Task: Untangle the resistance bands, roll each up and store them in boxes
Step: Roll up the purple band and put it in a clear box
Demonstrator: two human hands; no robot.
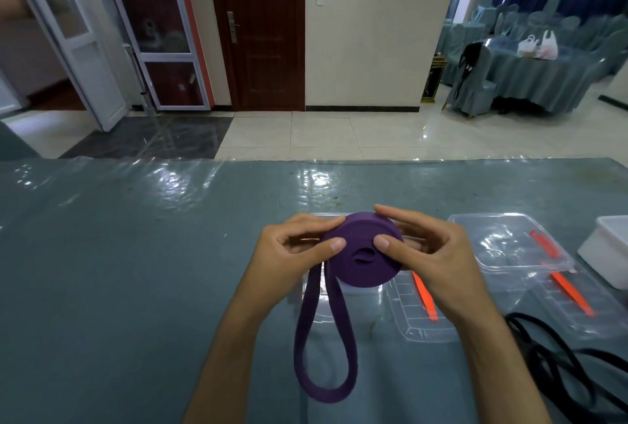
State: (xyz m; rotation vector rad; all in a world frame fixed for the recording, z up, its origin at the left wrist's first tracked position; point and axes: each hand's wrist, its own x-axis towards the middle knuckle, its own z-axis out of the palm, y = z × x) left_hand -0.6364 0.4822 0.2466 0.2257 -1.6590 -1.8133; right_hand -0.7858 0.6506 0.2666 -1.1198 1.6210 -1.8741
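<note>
A purple resistance band (363, 253) is wound into a thick coil held above the table, with a loose loop of its tail (324, 355) hanging down toward me. My left hand (295, 250) grips the coil's left side, thumb on its face. My right hand (428, 253) holds the right side, thumb on the face and fingers over the top edge. Under the coil lies an open clear plastic box (407, 315) with an orange clip. A black resistance band (557, 369) lies tangled at the lower right.
A second clear box (503, 243) with orange clips lies to the right on the blue-grey covered table (136, 270). A white container (608, 247) stands at the right edge. Tiled floor, doors and covered chairs are beyond the table.
</note>
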